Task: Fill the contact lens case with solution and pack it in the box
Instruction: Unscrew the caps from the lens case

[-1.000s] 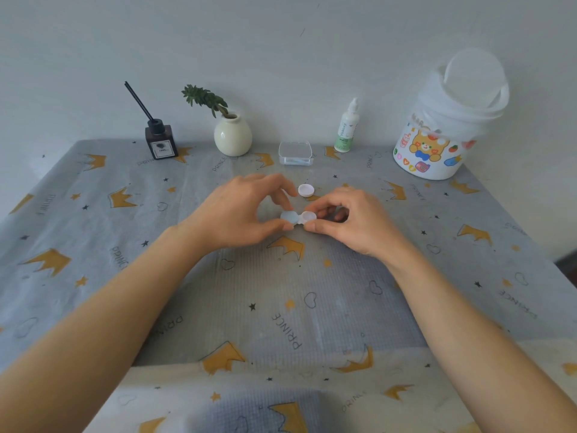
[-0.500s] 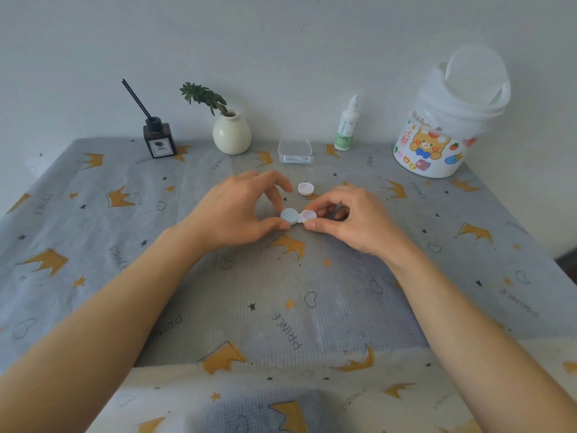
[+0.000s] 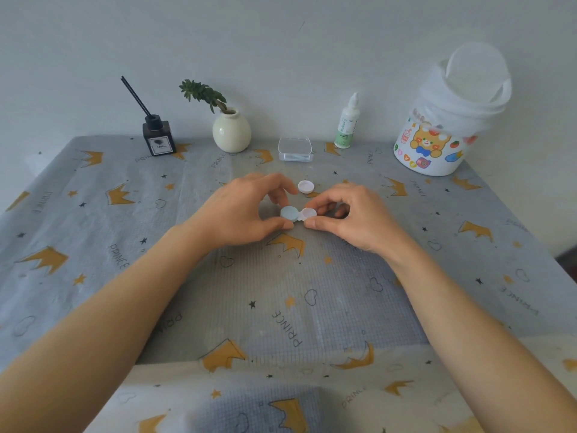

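Note:
A small contact lens case lies on the table's middle. Its left well carries a blue cap; its right well is uncovered. My left hand pinches the blue cap between thumb and fingers. My right hand pinches the case's right end. A loose white cap lies just behind the case. Farther back stand the clear plastic box and the solution bottle, white with a green label.
A dark reed diffuser and a cream vase with a green sprig stand at the back left. A white tub with a bear picture stands at the back right. A grey crown-patterned cloth covers the table.
My left fingers have shifted around the blue cap, which now shows more fully from above. The case and my right hand have stayed in place.

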The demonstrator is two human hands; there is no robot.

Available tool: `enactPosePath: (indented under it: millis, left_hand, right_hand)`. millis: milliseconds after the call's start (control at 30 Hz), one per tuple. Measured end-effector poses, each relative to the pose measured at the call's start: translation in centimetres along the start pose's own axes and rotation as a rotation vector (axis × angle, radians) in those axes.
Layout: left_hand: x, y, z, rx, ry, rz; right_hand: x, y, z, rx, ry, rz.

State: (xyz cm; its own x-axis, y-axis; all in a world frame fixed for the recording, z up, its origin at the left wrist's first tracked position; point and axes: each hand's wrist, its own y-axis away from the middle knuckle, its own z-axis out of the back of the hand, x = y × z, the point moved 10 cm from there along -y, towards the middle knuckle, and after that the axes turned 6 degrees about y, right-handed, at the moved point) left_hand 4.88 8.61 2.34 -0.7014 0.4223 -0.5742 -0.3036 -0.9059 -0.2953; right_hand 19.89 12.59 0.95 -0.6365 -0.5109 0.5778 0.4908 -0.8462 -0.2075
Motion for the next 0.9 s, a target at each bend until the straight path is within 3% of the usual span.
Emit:
enactPosePath:
  millis: [667,900]
  left_hand:
    - [-1.1,-0.2,-0.3,0.014,0.079,-0.092]
    - [-0.8,-0.7,-0.3,0.007,0.103,-0.030]
  right_hand:
    - [0.0,0.0,0.0,0.007,-0.010,-0.009]
    - [0.0,0.0,0.0,0.004,-0.008,-0.008]
